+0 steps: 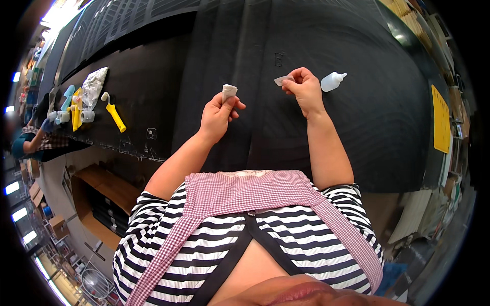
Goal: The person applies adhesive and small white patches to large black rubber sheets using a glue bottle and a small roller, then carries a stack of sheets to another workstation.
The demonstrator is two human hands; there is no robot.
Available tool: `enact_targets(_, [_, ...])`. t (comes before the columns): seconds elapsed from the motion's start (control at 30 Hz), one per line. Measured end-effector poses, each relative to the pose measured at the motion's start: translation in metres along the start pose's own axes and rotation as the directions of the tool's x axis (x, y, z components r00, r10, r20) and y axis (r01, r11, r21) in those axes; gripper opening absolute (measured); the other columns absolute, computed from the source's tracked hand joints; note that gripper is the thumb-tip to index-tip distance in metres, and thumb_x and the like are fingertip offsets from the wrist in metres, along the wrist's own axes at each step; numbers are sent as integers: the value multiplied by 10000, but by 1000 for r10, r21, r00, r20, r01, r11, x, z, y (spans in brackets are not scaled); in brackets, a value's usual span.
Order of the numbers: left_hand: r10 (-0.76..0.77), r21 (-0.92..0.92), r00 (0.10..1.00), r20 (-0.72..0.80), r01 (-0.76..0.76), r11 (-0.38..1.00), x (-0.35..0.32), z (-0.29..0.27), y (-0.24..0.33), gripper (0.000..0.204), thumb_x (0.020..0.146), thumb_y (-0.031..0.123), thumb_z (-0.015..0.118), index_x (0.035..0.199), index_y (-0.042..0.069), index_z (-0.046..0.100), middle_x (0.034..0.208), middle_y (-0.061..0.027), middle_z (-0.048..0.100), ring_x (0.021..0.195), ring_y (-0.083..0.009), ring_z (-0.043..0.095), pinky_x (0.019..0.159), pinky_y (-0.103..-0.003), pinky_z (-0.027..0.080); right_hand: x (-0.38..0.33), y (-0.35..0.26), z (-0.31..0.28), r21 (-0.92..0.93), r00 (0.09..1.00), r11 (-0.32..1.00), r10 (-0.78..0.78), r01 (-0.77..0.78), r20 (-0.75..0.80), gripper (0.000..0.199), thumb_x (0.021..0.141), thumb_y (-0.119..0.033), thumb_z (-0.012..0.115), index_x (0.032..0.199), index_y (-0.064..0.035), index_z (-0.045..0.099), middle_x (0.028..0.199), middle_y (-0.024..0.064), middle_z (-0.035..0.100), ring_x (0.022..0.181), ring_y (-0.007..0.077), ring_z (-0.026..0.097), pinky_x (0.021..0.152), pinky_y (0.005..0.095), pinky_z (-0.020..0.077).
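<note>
Over the black tabletop [286,135], my left hand [217,117] is closed around a small wad of whitish slips [229,91], with the thumb pressed on its front. My right hand [308,94] pinches a single small white slip [280,80] between thumb and fingertips, apart from the left hand. A small white squeeze bottle [333,81] with a pointed nozzle sits just right of my right hand. Beyond the slip, a faint dark outlined mark [278,59] shows on the black surface.
At the left lie a yellow-handled tool [116,118], a crumpled silvery bag [95,84] and rolls of tape [87,116]. A co-worker's gloved hand [48,125] is beyond them. A yellow sheet [440,120] hangs at the right edge. An open cardboard box [99,176] stands below the table.
</note>
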State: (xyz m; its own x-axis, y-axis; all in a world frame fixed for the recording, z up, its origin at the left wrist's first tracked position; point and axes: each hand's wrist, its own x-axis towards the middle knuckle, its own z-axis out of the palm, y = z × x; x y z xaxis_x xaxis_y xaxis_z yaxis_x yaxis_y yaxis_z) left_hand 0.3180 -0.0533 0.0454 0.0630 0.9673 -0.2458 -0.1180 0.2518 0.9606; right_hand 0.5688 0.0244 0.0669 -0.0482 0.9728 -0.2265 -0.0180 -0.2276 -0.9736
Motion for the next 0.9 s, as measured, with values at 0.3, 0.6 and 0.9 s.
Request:
enact_targets(0.3, [252,206,967,35,-253,945,2,-9,-32,162,1026,183,542,1031,56,642,946,-12,707,695,-55,565,637,-204,466,52,4,-13,-510,934,783,-310,356,177,157,861,-56,635,999,-20,700,982,130,713,928,282,679,837,343,516])
enact_targets(0.6, [286,258,957,58,-291,921,2,-9,-33,149,1013,150,554,1047,37,646,953,-38,711,704,-84,610,656,-226,508,85,1,-8,-682,839,529,-488,504,241,27,822,-32,652,849,-32,656,849,73,637,772,233,644,720,328,510])
enact_targets(0.9, [305,242,950,64,-311,919,3,-10,-34,147,1011,137,558,1046,28,648,964,-54,707,717,-94,626,673,-231,522,92,1,-2,-790,866,452,-463,413,188,17,820,-99,667,818,-84,676,890,45,615,796,271,642,717,379,517])
